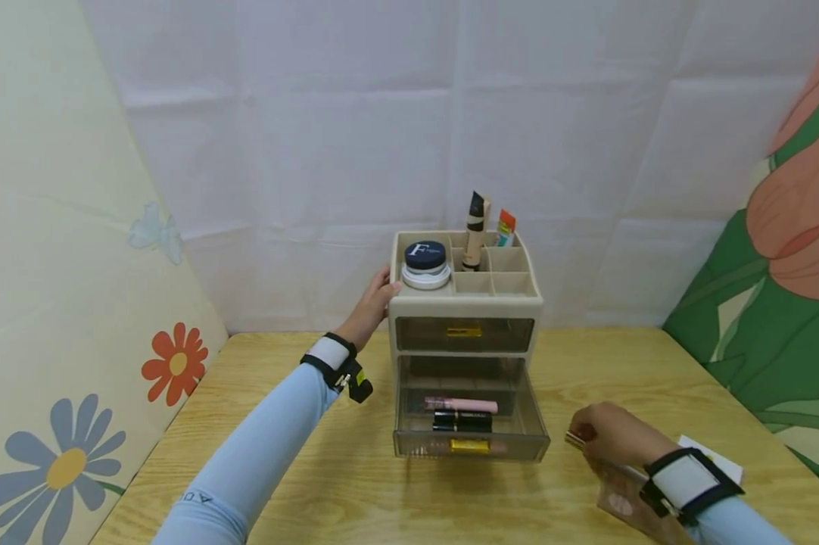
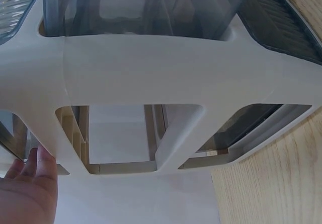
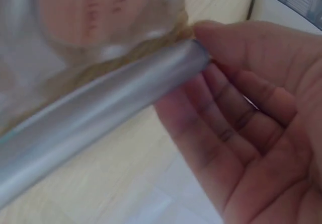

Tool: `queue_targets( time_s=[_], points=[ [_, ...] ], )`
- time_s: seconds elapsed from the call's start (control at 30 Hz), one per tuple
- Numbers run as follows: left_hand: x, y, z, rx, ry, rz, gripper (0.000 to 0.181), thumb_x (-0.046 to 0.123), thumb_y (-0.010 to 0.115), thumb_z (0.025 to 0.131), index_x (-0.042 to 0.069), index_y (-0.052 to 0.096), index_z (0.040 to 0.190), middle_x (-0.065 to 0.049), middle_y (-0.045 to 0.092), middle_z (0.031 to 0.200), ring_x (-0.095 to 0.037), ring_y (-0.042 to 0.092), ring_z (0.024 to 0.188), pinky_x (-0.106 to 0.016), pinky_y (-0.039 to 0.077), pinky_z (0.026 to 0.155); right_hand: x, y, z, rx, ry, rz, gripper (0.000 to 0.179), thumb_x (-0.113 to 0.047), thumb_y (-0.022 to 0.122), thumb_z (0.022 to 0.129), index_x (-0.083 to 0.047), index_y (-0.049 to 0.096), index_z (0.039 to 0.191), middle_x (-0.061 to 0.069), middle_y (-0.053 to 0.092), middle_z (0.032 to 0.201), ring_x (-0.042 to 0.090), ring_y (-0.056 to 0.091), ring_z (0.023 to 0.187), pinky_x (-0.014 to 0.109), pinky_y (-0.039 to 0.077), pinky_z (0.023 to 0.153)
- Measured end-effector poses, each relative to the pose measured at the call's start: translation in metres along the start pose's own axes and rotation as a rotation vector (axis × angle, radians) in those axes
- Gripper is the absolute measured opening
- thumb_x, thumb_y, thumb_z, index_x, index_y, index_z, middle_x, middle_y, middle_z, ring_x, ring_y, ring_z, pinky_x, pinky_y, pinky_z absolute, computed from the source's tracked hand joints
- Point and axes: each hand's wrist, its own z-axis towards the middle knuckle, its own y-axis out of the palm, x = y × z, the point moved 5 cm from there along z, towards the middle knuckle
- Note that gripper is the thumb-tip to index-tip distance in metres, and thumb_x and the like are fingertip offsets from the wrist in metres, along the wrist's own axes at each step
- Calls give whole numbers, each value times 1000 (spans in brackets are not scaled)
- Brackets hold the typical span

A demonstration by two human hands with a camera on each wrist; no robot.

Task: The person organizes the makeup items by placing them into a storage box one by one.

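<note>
A cream drawer organizer (image 1: 465, 304) stands mid-table, its lower drawer (image 1: 471, 446) pulled out. That drawer holds a pink tube (image 1: 461, 405) and black tubes (image 1: 462, 421). My left hand (image 1: 374, 306) grips the organizer's upper left side; in the left wrist view its fingers (image 2: 46, 166) reach into a side opening. Right of the drawer, my right hand (image 1: 617, 433) pinches the end of a slim silver tube (image 3: 105, 105) between thumb and fingers. Beside that tube is a clear pouch (image 3: 166, 7) with a pink oval label; in the head view the pouch (image 1: 619, 501) is partly under the wrist.
On the organizer's top sit a dark-lidded round jar (image 1: 425, 256) on a white round case (image 1: 426, 278), a beige tube with black cap (image 1: 474, 235) and an orange-capped tube (image 1: 506, 227). The upper drawer (image 1: 464, 334) is closed. A white card (image 1: 723, 458) lies beside my right wrist.
</note>
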Motion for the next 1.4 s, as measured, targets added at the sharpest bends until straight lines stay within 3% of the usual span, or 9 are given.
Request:
queue_targets(
  time_s=[0.17,0.53,0.73,0.97,1.13,1.4],
  points=[
    [-1,1,-1,-7,0,-5,71,34,40,93,11,16,155,-16,25,154,-31,38,129,-50,32,106,-11,-11,3,85,-31,-20,12,1,72,80,-6,71,90,-6,61,78,4,52,67,27,46,57],
    [3,1,-1,-22,12,6,71,34,40,93,10,15,155,-17,25,154,-32,38,129,-51,34,104,-62,-58,4,203,-105,-152,22,1,75,79,-4,71,99,-1,67,88,8,61,73,27,52,63],
    [3,1,-1,-33,15,9,68,33,39,95,9,15,155,-17,24,154,-32,39,128,-50,35,103,-105,-89,-4,294,-225,-255,23,-1,75,80,-7,71,102,-5,67,89,8,62,76,27,52,63],
    [4,1,-1,-26,16,7,68,31,39,95,8,15,154,-18,24,154,-33,39,128,-50,35,102,-160,-116,-7,373,-410,-280,25,4,73,80,-12,70,100,-9,66,91,3,61,77,24,52,63],
    [3,-1,0,-21,7,10,68,33,39,95,9,16,155,-16,25,154,-32,40,127,-49,36,102,-194,-121,-2,332,-453,-321,25,-1,75,81,-12,70,103,-9,66,94,5,62,80,25,53,65],
    [1,-1,0,-35,-4,4,67,34,40,96,11,17,154,-15,24,155,-31,36,131,-51,34,104,-227,-109,23,230,-550,-313,24,-3,75,83,-11,70,105,-7,65,94,5,60,80,25,52,66]
  ],
)
